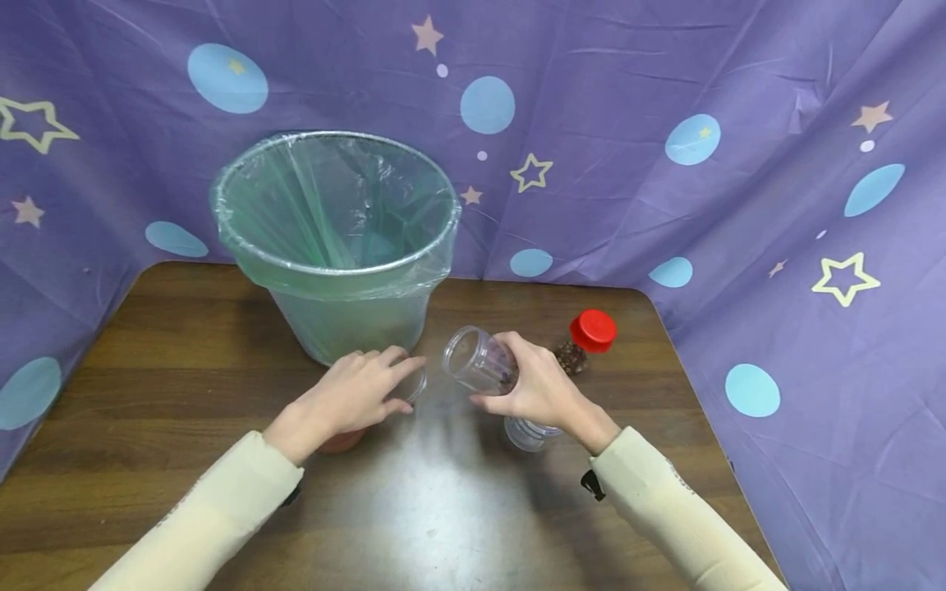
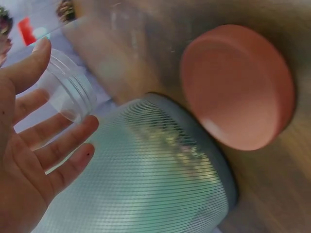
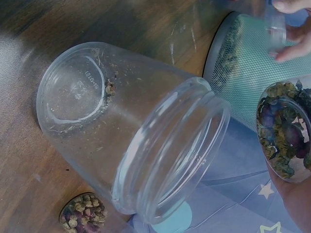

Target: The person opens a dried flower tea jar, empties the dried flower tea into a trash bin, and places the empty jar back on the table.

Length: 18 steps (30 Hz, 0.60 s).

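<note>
My left hand [image 1: 355,390] holds a clear round piece with a threaded rim [image 2: 73,90] between thumb and fingers; its far part is hidden. My right hand [image 1: 543,386] grips a clear jar [image 1: 479,361], tilted with its mouth toward the left hand. Dried flower buds [image 3: 284,131] show inside that jar in the right wrist view. Below the right hand stands a larger clear jar [image 3: 131,121] with a few crumbs at its bottom. A reddish-brown round lid [image 2: 238,87] lies on the table, mostly hidden under the left forearm in the head view.
A mesh bin [image 1: 347,316] with a clear green-tinted liner stands at the back, just beyond the left hand. Behind the right hand is a container of dried buds [image 1: 571,358] with a red lid [image 1: 594,330]. A purple patterned cloth [image 1: 591,205] hangs around the wooden table [image 1: 185,353].
</note>
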Each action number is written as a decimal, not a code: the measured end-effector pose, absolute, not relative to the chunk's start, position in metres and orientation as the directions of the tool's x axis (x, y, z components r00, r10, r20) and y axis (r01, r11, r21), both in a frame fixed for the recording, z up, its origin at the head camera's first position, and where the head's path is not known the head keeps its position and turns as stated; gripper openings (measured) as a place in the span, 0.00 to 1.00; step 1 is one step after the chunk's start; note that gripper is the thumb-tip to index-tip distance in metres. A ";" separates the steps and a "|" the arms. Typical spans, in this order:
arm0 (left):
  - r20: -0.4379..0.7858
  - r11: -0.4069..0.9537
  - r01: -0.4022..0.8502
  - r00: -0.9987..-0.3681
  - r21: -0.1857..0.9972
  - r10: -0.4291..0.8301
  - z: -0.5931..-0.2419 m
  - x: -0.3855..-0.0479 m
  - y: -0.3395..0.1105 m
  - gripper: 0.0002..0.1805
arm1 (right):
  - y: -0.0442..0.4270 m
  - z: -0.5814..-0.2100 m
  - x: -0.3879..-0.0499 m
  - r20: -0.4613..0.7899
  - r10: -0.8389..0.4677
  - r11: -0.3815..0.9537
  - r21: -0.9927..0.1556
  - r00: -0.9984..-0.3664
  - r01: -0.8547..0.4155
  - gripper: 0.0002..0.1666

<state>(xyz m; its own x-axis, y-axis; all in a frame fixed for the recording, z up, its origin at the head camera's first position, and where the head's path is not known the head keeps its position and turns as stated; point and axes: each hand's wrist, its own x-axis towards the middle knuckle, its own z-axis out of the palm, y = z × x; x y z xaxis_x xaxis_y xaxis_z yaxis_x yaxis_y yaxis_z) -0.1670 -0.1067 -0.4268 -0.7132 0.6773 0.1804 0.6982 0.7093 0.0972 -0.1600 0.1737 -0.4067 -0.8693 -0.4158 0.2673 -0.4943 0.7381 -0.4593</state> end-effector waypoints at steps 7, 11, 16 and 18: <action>0.151 0.724 0.685 -0.726 0.079 0.671 -0.446 -0.167 -0.110 0.38 | 0.173 -0.407 -0.160 0.276 -0.423 0.733 -0.455 -0.863 -0.505 0.42; 0.158 0.736 0.674 -0.735 0.064 0.660 -0.453 -0.168 -0.112 0.39 | 0.172 -0.408 -0.159 0.265 -0.424 0.736 -0.455 -0.866 -0.501 0.42; 0.149 0.743 0.668 -0.739 0.033 0.657 -0.461 -0.168 -0.111 0.38 | 0.172 -0.409 -0.159 0.265 -0.422 0.740 -0.452 -0.867 -0.498 0.42; 0.150 0.742 0.670 -0.735 0.015 0.661 -0.464 -0.168 -0.111 0.38 | 0.172 -0.409 -0.159 0.262 -0.424 0.740 -0.451 -0.867 -0.499 0.43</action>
